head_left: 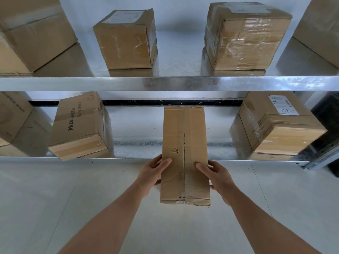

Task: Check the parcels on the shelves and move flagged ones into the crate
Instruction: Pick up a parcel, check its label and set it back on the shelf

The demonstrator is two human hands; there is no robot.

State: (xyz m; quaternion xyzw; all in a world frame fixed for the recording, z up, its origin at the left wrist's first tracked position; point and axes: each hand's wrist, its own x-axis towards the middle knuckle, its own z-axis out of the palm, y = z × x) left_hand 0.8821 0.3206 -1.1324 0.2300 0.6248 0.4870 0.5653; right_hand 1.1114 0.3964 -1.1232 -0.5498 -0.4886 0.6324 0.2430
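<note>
At the bottom centre of the frame two bare forearms reach up to a long, narrow parcel (185, 156), its near end sticking out past the front edge of the lower shelf (128, 158) and its far end lying back over that shelf. The left hand (153, 174) has its grip clasped on the parcel's left side with the thumb on top, and the right hand (216, 177) has its grip clasped on the right side the same way. The top of this parcel shows a taped seam, a small tear and no writing that can be read. On the lower shelf three more parcels show: a cut-off one at far left with faint print, a tilted printed box (80, 125) with Chinese characters too small to read surely, and a labelled box (277, 125) at right whose white sticker bears handwritten "7786". Above, on the upper shelf (165, 83), four parcels stand: a large one at upper left, a cube box (126, 41) with a faded label, a taped box (245, 35), and one cut off at upper right.
</note>
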